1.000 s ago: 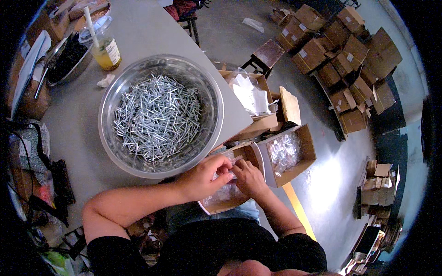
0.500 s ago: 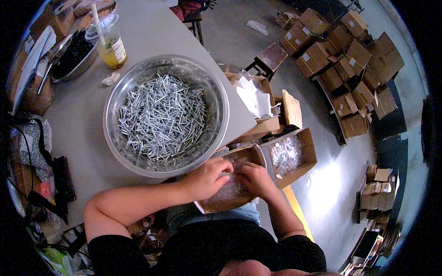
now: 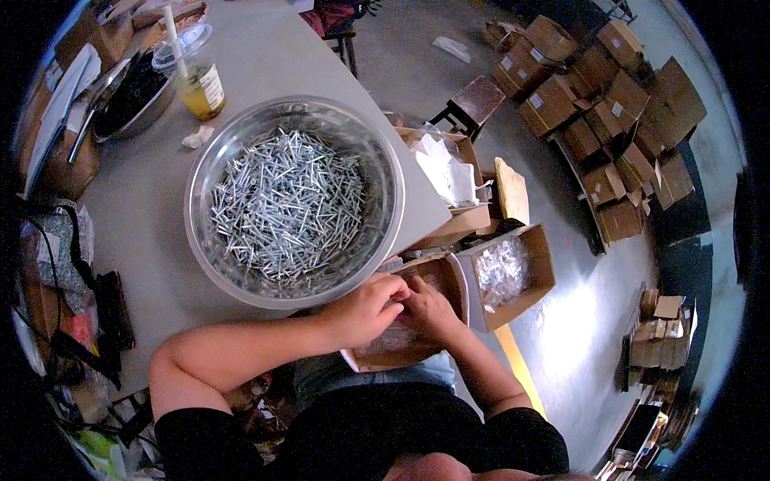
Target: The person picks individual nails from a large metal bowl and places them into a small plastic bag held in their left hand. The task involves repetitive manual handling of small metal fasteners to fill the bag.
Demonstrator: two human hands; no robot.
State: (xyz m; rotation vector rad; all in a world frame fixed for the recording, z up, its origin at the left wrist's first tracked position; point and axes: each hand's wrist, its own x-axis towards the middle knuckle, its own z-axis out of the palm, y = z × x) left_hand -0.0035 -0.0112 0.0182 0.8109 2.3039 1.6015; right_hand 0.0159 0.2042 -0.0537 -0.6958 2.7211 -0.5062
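Observation:
My left hand (image 3: 367, 306) and my right hand (image 3: 430, 309) meet over an open cardboard box (image 3: 459, 289) at my lap. Clear plastic bags (image 3: 377, 346) seem to lie inside it. The fingers of both hands are curled and close together; whatever they pinch is hidden or too small to make out. Just beyond my left hand stands a large steel bowl (image 3: 383, 172) on the table, heaped with silvery nails or screws (image 3: 287, 204).
The grey table (image 3: 265, 48) carries a drink cup with a straw (image 3: 200, 86), crumpled tissue (image 3: 197, 137) and a dark-filled basin (image 3: 132, 112). To the right stand a carton of clear plastic (image 3: 513, 276), a stool (image 3: 475, 103) and stacked cartons (image 3: 597, 120).
My right hand has drawn in toward the left hand, so the two are nearer together. My left hand has hardly moved. The whole view has shifted slightly.

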